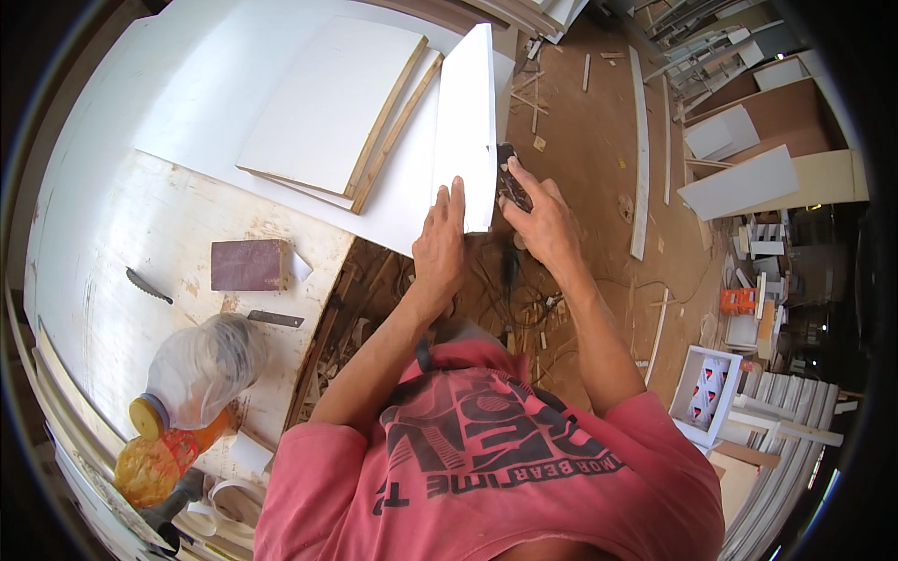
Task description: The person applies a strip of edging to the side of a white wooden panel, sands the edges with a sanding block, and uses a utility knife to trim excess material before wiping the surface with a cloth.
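R hand [549, 222] grasps dk tool [512, 190] at wht panel [465, 122] edge (L hand [440, 248] unclenched atop).

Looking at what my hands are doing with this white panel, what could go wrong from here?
The dark hand tool in your right hand could skid off the edge of the white panel and might catch your left hand, which is close by. The panel also reaches the side of the worktop, so it could shift or drop toward the floor if your left hand eases.
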The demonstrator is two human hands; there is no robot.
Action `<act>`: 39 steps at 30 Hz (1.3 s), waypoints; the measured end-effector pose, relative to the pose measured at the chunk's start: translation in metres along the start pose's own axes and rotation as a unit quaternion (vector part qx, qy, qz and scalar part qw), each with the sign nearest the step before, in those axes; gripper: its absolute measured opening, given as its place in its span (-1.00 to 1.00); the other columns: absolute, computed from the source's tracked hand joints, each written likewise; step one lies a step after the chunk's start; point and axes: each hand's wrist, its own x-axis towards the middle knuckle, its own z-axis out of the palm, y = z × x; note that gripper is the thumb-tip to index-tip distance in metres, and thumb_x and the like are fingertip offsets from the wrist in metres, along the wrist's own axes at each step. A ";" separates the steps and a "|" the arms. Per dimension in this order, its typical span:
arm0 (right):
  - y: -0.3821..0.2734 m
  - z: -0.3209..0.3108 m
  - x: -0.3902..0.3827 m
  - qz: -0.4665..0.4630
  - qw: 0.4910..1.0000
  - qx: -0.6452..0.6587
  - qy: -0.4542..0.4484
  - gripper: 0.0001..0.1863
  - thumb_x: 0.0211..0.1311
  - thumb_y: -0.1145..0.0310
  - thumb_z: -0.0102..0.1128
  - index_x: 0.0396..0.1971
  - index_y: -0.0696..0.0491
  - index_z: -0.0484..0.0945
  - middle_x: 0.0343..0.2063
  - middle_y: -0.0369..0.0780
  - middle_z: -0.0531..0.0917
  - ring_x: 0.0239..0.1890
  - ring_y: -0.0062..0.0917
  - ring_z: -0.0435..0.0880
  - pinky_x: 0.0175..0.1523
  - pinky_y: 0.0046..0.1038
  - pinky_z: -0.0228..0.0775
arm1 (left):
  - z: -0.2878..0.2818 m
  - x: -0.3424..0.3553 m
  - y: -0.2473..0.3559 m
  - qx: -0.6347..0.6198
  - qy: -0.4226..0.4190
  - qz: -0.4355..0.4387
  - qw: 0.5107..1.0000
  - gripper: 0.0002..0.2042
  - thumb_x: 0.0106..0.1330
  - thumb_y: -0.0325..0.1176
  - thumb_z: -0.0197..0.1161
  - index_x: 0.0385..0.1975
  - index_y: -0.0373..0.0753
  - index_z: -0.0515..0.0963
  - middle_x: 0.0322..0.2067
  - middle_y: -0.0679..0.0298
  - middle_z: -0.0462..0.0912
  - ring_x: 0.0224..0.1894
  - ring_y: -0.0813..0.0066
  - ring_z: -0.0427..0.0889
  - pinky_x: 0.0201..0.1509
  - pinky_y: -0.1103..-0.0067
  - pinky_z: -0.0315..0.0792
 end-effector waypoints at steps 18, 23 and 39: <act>0.060 0.018 0.217 -0.136 0.989 0.021 0.059 -0.36 0.09 0.16 0.27 0.24 -0.18 0.40 -0.14 0.12 0.58 -0.02 0.00 0.56 0.09 -0.17 0.38 | 0.006 0.002 0.003 0.081 -0.055 -0.038 0.995 -0.25 0.14 -0.48 0.18 0.39 -0.19 0.04 0.30 -0.07 0.24 0.22 -0.07 0.39 0.15 0.27 0.45; 0.051 0.011 0.269 -0.047 0.998 0.020 -0.021 -0.29 -0.01 0.05 0.17 0.24 -0.11 0.40 -0.02 0.10 0.57 0.05 -0.02 0.54 0.16 -0.19 0.35 | 0.007 0.000 0.001 0.097 -0.056 -0.049 0.993 -0.21 0.10 -0.49 0.21 0.39 -0.17 0.04 0.30 -0.07 0.23 0.23 -0.10 0.37 0.16 0.26 0.44; 0.193 0.065 0.013 0.356 0.753 0.552 0.016 -0.45 0.31 0.17 0.15 0.21 0.03 0.22 -0.54 -0.31 0.42 -0.62 -0.62 0.37 -0.65 -0.49 0.22 | -0.023 0.002 0.000 0.053 0.000 -0.013 0.998 -0.29 0.16 -0.47 0.24 0.36 -0.15 0.13 0.22 0.04 0.36 0.20 0.01 0.42 0.15 0.27 0.42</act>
